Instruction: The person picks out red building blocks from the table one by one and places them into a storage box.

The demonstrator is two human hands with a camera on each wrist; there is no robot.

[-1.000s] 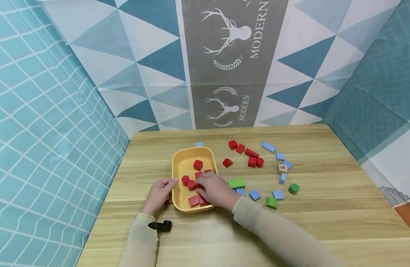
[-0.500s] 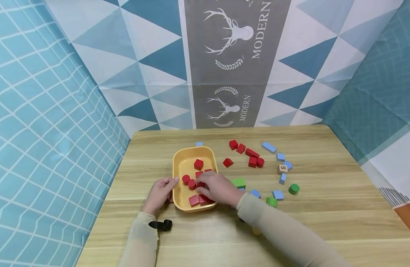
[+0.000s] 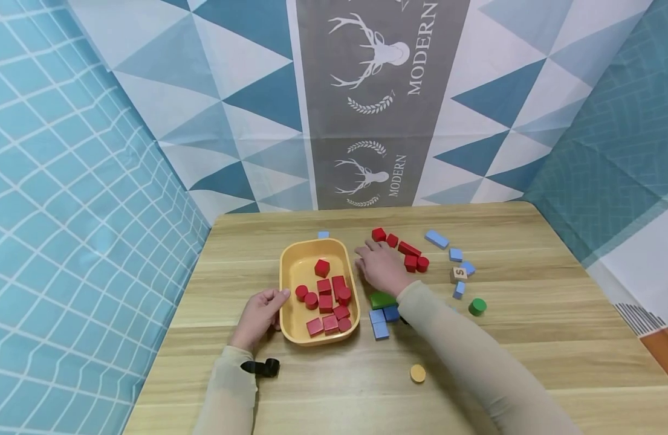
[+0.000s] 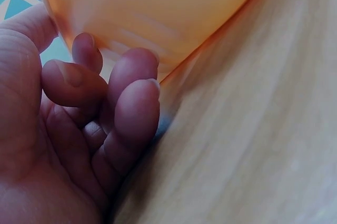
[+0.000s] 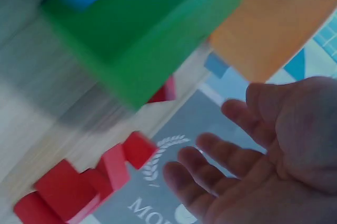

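My left hand [image 3: 260, 317] pinches the left rim of a yellow plastic tray [image 3: 286, 323], thumb on the edge; in the left wrist view its fingers curl beside the tray's wall [image 4: 142, 3]. Several red blocks [image 3: 325, 303], cubes and cylinders among them, lie inside the tray. Right of the tray, my right hand [image 3: 385, 269] reaches over the table with fingers spread and nothing held. In the right wrist view a red block [image 5: 166, 91] shows behind the green block [image 5: 142, 40], apart from the fingers. A row of red blocks [image 3: 410, 249] lies just beyond the hand.
Blue blocks [image 3: 379, 326] lie by the tray's right side, and another blue block [image 3: 323, 234] lies behind it. Farther right are more blue blocks [image 3: 437, 238], a wooden letter cube [image 3: 459, 274] and a green cylinder [image 3: 477, 307]. A yellow disc [image 3: 418, 373] lies near the front.
My right hand has left the red blocks inside the tray and moved up and right, over the table near the loose red ones. My left hand stays at the tray's rim.
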